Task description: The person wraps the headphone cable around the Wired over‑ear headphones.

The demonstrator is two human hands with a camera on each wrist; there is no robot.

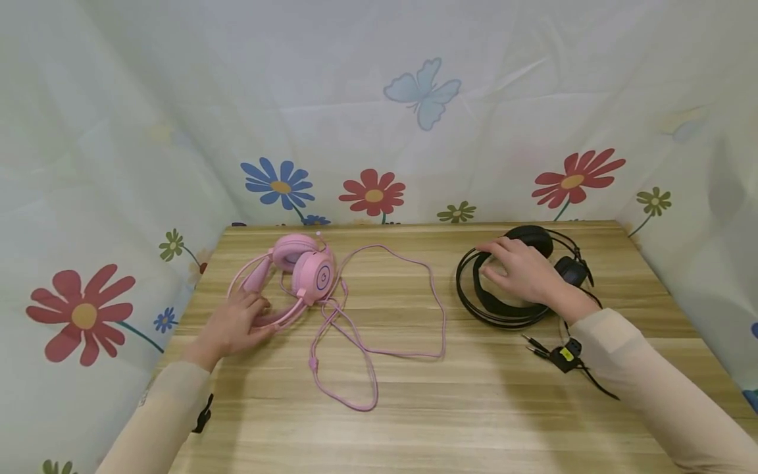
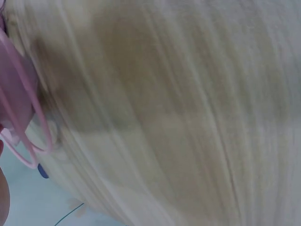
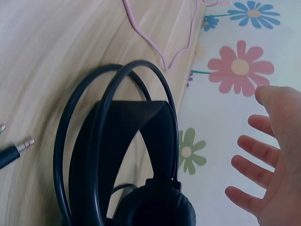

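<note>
One pink headset (image 1: 312, 278) touching left grip (image 1: 233, 322); black headset (image 1: 535, 239) under right grip (image 1: 526, 271).

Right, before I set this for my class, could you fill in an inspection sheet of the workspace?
Surface: wood-grain table.
Job's things: pink headset and black headset, lying apart on the table.
Clutter: small black item by the left sleeve; unclear what.
Hands: left hand at the pink headset's headband, grip unclear; right hand over the black headset, fingers extended, no grip visible.
Cables: pink cable looped between the headsets; black cable and plugs near the black headset.
Surroundings: pale sheet printed with flowers, behind and at the sides.
</note>
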